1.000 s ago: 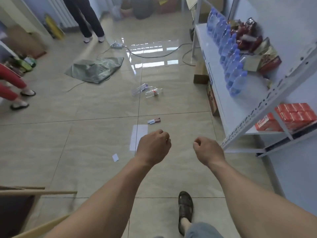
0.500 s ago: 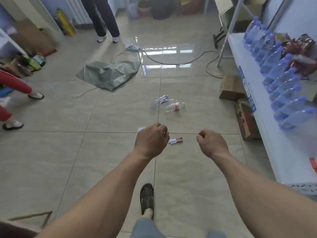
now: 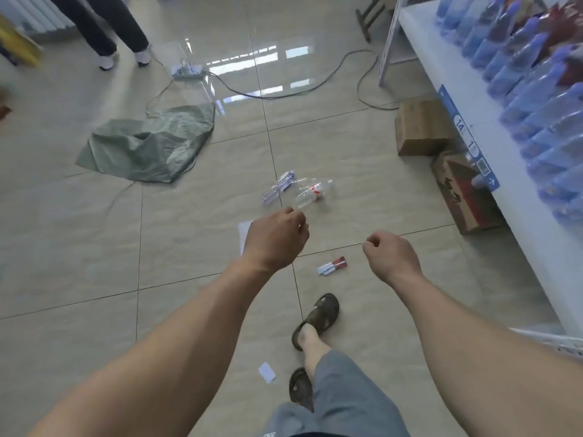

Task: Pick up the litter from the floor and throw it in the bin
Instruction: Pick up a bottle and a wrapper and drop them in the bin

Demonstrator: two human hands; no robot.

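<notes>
Ok, L→R: green sack [image 3: 151, 146] flat on floor, two clear bottles [image 3: 299, 190] just ahead of left hand [image 3: 276, 239], fist curled, empty. Small red/white wrapper [image 3: 332, 266] btwn both hands. Right hand [image 3: 389, 255] also curled, holding nothing.

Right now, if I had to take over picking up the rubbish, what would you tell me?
Left hand: curled, holding nothing. Right hand: curled, holding nothing.
Litter on the floor: red and white wrapper between the hands, two clear plastic bottles just ahead, white paper sheet partly hidden by the left hand, small paper scrap by the feet.
Done: nothing picked up yet.
Left: gather all of it and bin it. No bin is in view, so you will need to find it.
</notes>
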